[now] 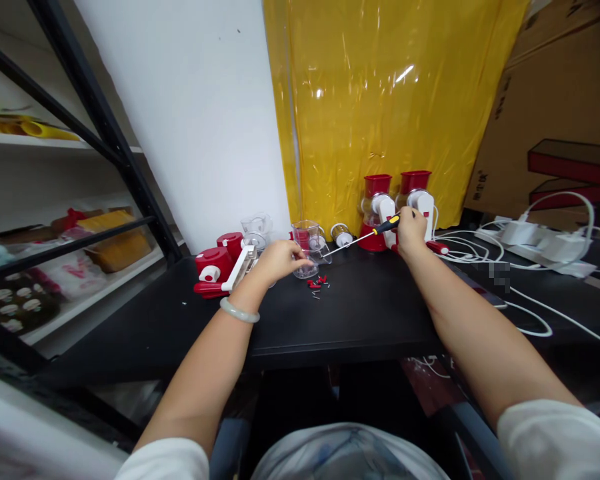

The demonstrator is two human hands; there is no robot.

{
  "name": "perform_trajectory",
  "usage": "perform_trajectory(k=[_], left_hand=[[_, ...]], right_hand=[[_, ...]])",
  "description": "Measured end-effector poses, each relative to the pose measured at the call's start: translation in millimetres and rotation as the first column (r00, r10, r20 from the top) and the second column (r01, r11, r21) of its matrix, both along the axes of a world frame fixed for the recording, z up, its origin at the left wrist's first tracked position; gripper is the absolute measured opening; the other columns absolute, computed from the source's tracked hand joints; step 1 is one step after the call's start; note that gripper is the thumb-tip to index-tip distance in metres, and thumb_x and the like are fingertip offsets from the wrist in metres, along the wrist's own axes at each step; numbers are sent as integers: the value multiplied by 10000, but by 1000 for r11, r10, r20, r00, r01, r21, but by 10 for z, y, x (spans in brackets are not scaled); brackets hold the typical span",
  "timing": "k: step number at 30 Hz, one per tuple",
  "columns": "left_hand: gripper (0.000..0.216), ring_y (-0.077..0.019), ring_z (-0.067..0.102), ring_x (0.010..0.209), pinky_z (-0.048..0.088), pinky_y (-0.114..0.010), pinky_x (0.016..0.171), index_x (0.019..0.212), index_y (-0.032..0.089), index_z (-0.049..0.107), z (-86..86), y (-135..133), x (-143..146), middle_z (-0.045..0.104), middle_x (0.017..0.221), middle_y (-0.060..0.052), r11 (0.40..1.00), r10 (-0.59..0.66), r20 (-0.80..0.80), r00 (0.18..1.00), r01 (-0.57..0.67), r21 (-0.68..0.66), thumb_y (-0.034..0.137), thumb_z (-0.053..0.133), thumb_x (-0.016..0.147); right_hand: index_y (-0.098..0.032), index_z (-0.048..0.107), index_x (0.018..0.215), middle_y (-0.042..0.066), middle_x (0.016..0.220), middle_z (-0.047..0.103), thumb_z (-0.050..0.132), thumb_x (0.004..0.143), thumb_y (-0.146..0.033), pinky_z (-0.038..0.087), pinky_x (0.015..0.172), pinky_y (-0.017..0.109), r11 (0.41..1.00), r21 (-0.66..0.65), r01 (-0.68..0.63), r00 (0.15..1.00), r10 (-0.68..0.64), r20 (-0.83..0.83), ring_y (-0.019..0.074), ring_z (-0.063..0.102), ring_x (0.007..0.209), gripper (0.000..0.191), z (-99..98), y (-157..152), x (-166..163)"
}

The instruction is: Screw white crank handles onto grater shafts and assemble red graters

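Note:
My right hand is wrapped round the black and yellow handle of a screwdriver. Its long metal shaft points left, with the tip near a clear plastic grater housing. Beside that housing is my left hand, thumb and fingers pinched close together. Whatever may be between those fingertips is too small to make out. Small red parts and several screws lie on the black table just in front of the housing.
Two red and white rotary graters stand at the back right. Red grater bases with white cranks sit at left. A metal drum lies behind. White cables, a power strip and a phone occupy the right.

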State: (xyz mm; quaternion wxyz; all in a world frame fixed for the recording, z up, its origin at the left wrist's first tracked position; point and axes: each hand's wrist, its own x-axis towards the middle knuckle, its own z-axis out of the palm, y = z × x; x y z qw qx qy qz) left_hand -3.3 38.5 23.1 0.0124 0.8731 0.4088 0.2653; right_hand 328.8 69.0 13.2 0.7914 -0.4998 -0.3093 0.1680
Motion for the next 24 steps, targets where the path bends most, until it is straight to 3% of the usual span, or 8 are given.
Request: perform_trajectory(k=[3,5,8,10,13,16,20,24], left_hand=[[275,-254,676,1062,530,-388,931,1052,173,754,2,26,-45,716,1112,-132,979,72,222,972,-111,172,412,724,921],[534,-311,584,1312,499,-441,1060,1329,145,627,-13,79,-60,615,1370,-199,966,98,337,937,-170,192,385,770,873],[1087,-378,471,1473,424,-508,1165,1584,119,309,-33,209,-67,506,1520,-283,994,112,352,929,-100,-53,340,903,701],[1238,-392,555,1407,443,-531,1144,1614,115,229,-39,299,-57,601,1424,-281,958,95,326,940,2,-286,306,941,619],[1150,-379,665,1263,507,-526,1078,1553,120,377,-38,383,-20,711,1250,-220,905,65,344,937,89,-416,244,949,564],[928,-349,718,1127,581,-499,971,1434,126,532,-33,397,32,740,1159,-195,860,181,415,891,61,-507,286,945,618],[554,-291,729,1082,622,-423,904,1266,159,660,-19,346,79,751,1173,-168,706,367,566,739,175,-686,495,783,843],[448,-249,719,1154,637,-353,904,1293,220,654,13,245,90,746,1260,-136,626,428,727,538,404,-667,521,628,963]], right_hand=[[-210,583,670,-38,596,510,517,840,-235,440,477,243,1000,23,2,1000,-2,2,129,504,555,184,-13,13,14],[-212,580,673,-40,594,505,521,834,-257,435,481,242,999,34,0,1000,0,9,129,497,559,177,-35,36,28],[-218,560,661,-42,589,483,536,819,-292,419,494,240,999,43,-3,999,2,37,131,476,579,177,-86,83,42],[-219,551,660,-43,598,475,545,811,-309,413,515,238,998,53,-15,998,11,68,132,462,606,176,-124,115,49],[-220,548,674,-45,619,473,540,810,-323,418,550,240,997,74,-39,994,31,106,133,454,635,171,-166,153,66],[-224,540,683,-48,625,461,540,808,-333,417,565,247,995,96,-40,995,30,100,135,452,637,166,-174,185,85],[-231,508,686,-36,648,468,521,840,-402,415,577,257,984,176,-26,999,22,27,139,468,637,231,-149,237,101],[-242,470,696,-27,679,462,506,845,-508,429,559,260,973,228,-29,999,35,-23,146,497,644,307,-111,250,96]])
